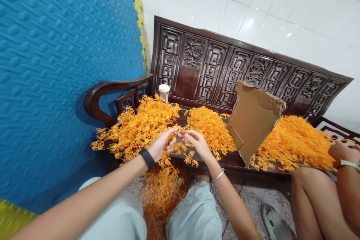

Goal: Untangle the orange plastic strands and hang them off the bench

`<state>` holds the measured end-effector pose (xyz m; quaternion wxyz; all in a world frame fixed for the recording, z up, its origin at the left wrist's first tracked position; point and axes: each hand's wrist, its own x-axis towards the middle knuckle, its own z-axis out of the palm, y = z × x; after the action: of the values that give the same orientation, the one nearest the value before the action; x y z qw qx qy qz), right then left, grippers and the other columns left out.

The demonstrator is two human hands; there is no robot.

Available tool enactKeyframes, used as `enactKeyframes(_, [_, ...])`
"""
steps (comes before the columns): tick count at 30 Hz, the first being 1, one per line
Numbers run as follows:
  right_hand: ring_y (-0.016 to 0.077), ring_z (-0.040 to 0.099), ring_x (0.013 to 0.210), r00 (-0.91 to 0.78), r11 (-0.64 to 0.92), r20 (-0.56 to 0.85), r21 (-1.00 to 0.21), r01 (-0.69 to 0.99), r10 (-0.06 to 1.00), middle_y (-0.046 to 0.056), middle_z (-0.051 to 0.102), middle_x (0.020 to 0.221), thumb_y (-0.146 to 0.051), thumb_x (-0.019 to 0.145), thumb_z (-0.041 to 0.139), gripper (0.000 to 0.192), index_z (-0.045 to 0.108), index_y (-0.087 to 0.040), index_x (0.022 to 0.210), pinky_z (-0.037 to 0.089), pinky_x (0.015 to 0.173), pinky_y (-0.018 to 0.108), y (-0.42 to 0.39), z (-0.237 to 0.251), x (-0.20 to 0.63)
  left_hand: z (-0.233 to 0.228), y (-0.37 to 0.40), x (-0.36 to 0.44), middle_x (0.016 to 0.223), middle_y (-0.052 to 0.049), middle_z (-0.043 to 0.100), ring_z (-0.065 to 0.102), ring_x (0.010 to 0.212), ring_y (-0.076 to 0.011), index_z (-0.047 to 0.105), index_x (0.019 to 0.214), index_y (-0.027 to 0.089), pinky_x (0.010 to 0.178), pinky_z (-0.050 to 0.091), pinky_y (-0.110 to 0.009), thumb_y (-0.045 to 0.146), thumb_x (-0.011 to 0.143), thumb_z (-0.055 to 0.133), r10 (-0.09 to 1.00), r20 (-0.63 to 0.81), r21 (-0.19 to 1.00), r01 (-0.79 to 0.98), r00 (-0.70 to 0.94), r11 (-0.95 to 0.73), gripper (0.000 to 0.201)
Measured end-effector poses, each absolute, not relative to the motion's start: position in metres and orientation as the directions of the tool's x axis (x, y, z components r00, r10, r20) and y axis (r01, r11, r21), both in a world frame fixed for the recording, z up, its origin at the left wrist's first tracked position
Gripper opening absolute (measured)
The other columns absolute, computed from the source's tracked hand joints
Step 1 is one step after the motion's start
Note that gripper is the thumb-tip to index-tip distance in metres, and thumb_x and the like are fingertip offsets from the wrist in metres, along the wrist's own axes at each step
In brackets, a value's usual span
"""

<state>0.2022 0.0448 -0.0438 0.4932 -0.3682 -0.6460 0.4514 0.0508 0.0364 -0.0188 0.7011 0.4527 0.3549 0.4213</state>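
Both the left hand (pixel 161 144) and the right hand (pixel 197 141) pinch one orange sprig (pixel 180 135) between their fingers, above the bench (pixel 225 159) heaped with orange sprigs (pixel 140 125).

- A blue textured foam mat (pixel 56 63) fills the left of the frame.
- A white lidded plastic cup (pixel 164 92) stands centre-left on the carved dark wooden bench (pixel 225 63).
- A torn brown cardboard sheet (pixel 253 120) leans right of centre.
- A grey sandal (pixel 274 225) lies at lower right.
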Motion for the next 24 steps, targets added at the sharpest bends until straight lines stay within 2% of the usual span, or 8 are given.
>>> enactKeyframes(3, [0.0133,0.058,0.082,-0.256,0.312,0.296,-0.95,0.022,0.92,0.002,0.063,0.089,-0.034,0.067,0.061,0.026,0.057,-0.019,0.088,0.045,0.078,0.027,0.037,-0.043,0.196,-0.018,0.036,0.051,0.038,0.008,0.032,0.023,0.032,-0.0047,0.047,0.065,0.017,0.035,0.021,-0.017,0.044,0.074,0.044,0.896,-0.105,0.937,-0.259,0.431,0.234,0.029])
enactKeyframes(5, [0.0129,0.058,0.08,-0.195,0.33,0.316,-0.943,0.041,0.929,0.003,0.061,0.091,-0.033,0.065,0.062,0.03,0.055,-0.019,0.091,0.045,0.077,0.027,0.034,-0.045,0.195,-0.016,0.035,0.05,0.038,0.008,0.032,0.023,0.033,-0.0055,0.049,0.071,0.017,0.036,0.021,-0.018,0.049,0.074,0.041,0.875,-0.11,0.942,-0.232,0.472,0.244,0.033])
enactKeyframes(8, [0.0128,0.056,0.085,-0.056,0.403,0.4,-0.914,0.044,0.915,0.006,0.054,0.109,-0.033,0.067,0.061,0.044,0.047,-0.022,0.108,0.045,0.076,0.026,0.032,-0.046,0.197,-0.013,0.034,0.047,0.038,0.008,0.036,0.024,0.033,-0.0062,0.05,0.08,0.017,0.036,0.02,-0.018,0.056,0.073,0.036,0.847,-0.146,0.965,-0.116,0.511,0.236,0.042])
enactKeyframes(10, [0.0138,0.054,0.09,-0.069,0.451,0.446,-0.89,0.071,0.892,0.006,0.051,0.113,-0.032,0.069,0.059,0.047,0.045,-0.024,0.113,0.044,0.078,0.026,0.03,-0.044,0.2,-0.013,0.034,0.046,0.039,0.006,0.038,0.025,0.033,-0.0062,0.051,0.078,0.016,0.036,0.019,-0.019,0.059,0.073,0.033,0.843,-0.156,0.982,-0.007,0.515,0.186,0.047])
enactKeyframes(14, [0.0146,0.055,0.083,-0.216,0.491,0.452,-0.851,0.185,0.865,0.003,0.061,0.089,-0.031,0.071,0.057,0.024,0.06,-0.02,0.092,0.041,0.078,0.027,0.027,-0.038,0.204,-0.019,0.034,0.047,0.041,0.005,0.039,0.028,0.033,-0.0061,0.051,0.073,0.015,0.035,0.019,-0.019,0.058,0.075,0.032,0.85,-0.071,0.993,0.119,0.522,0.01,0.047])
enactKeyframes(17, [0.0128,0.055,0.069,-0.202,0.48,0.447,-0.862,0.161,0.871,0.002,0.061,0.077,-0.029,0.072,0.057,0.015,0.062,-0.018,0.08,0.042,0.07,0.026,0.027,-0.037,0.203,-0.023,0.034,0.05,0.043,0.005,0.039,0.029,0.034,-0.0062,0.051,0.072,0.015,0.034,0.02,-0.019,0.056,0.075,0.035,0.838,-0.032,0.982,0.173,0.545,-0.075,0.044])
enactKeyframes(20, [0.0126,0.054,0.068,-0.063,0.456,0.453,-0.888,0.058,0.889,0.001,0.06,0.074,-0.027,0.069,0.059,0.012,0.061,-0.017,0.075,0.042,0.067,0.025,0.028,-0.04,0.201,-0.024,0.035,0.053,0.044,0.007,0.036,0.03,0.036,-0.0064,0.051,0.07,0.016,0.036,0.022,-0.019,0.051,0.074,0.042,0.817,-0.007,0.967,0.212,0.576,-0.141,0.037])
enactKeyframes(24, [0.0114,0.054,0.066,0.229,0.436,0.398,-0.888,-0.147,0.888,-0.001,0.058,0.067,-0.022,0.065,0.061,0.008,0.058,-0.016,0.068,0.042,0.067,0.025,0.031,-0.045,0.198,-0.021,0.034,0.058,0.044,0.008,0.034,0.03,0.041,-0.0066,0.047,0.064,0.017,0.041,0.024,-0.019,0.044,0.074,0.045,0.805,0.07,0.95,0.207,0.59,-0.235,0.029])
